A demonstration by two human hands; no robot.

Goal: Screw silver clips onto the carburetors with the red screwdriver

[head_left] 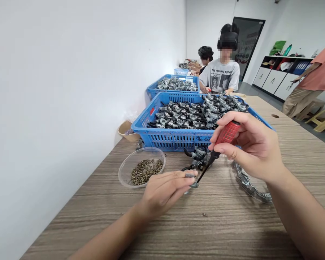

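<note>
A red-handled screwdriver (228,133) is clasped in the right grip (249,148), its tip at a small grey part (194,183) pinched in the left grip (165,189) above the desk (157,231). Under off-axis pressure, the part could be twisted loose and the left grip jabbed; a stray screw (204,215) might be swept away.

Perhaps two screwdrivers (228,133), two large baskets (165,141)

On the table (97,224) sit a bowl (121,174) left, dish (256,196) right, parts (199,154) and crate (165,140) far, screw (204,215) near.
</note>
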